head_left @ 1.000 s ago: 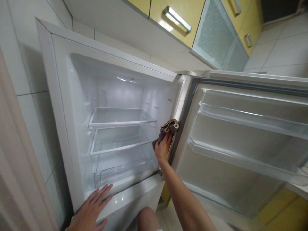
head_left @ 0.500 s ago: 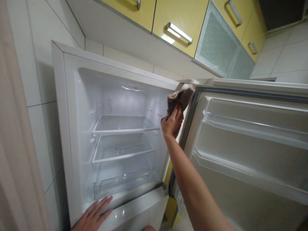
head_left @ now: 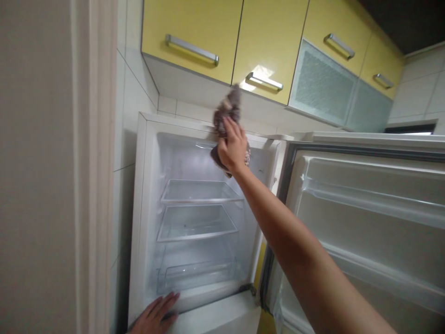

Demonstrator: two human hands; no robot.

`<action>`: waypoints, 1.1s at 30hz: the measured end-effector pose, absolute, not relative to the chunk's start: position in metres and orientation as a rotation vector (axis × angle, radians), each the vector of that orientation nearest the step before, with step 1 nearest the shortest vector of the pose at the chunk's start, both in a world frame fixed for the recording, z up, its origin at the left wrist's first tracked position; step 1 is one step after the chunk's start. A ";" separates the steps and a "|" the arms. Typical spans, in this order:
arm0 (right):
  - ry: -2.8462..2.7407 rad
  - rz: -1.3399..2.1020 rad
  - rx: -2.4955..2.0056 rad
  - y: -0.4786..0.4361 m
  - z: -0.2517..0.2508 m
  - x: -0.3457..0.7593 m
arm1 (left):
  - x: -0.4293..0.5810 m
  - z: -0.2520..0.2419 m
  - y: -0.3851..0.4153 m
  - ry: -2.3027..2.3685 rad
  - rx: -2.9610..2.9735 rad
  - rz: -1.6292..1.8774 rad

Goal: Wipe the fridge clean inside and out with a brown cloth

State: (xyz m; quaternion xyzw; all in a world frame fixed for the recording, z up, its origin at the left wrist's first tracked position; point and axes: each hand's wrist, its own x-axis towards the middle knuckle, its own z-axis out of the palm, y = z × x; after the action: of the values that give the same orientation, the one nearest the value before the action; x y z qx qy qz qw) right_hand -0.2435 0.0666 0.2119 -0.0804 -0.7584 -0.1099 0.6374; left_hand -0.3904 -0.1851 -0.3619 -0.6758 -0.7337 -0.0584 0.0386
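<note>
My right hand [head_left: 234, 146] grips a brown and cream patterned cloth [head_left: 227, 109], slightly blurred, in front of the top edge of the open fridge [head_left: 142, 208]. Whether the cloth touches that edge I cannot tell. My left hand [head_left: 155, 316] lies with fingers stretched out at the fridge's lower front edge, near the left corner. Inside the fridge are an upper glass shelf [head_left: 201, 200], a lower glass shelf [head_left: 198, 237] and a clear drawer [head_left: 200, 276] at the bottom.
The fridge door [head_left: 365, 222], with clear door racks [head_left: 375, 195], stands swung open to the right. Yellow wall cabinets [head_left: 194, 28] with metal handles hang above. A pale door frame or wall edge [head_left: 92, 185] rises close on the left.
My right hand has moved the cloth left, from the hinge-side corner to the middle of the fridge's top edge. The camera view has shifted. My left hand stays at the lower edge.
</note>
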 end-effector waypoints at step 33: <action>-2.744 0.202 -0.379 0.143 0.038 -0.300 | -0.417 0.106 -0.141 -1.529 -0.815 -1.012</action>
State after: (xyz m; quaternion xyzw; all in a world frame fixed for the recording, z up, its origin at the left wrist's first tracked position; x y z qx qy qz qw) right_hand -0.2999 0.1428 0.0375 -0.1342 -0.9717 0.0715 0.1809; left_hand -0.4171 -0.1406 0.1055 -0.3424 -0.6427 -0.4255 0.5373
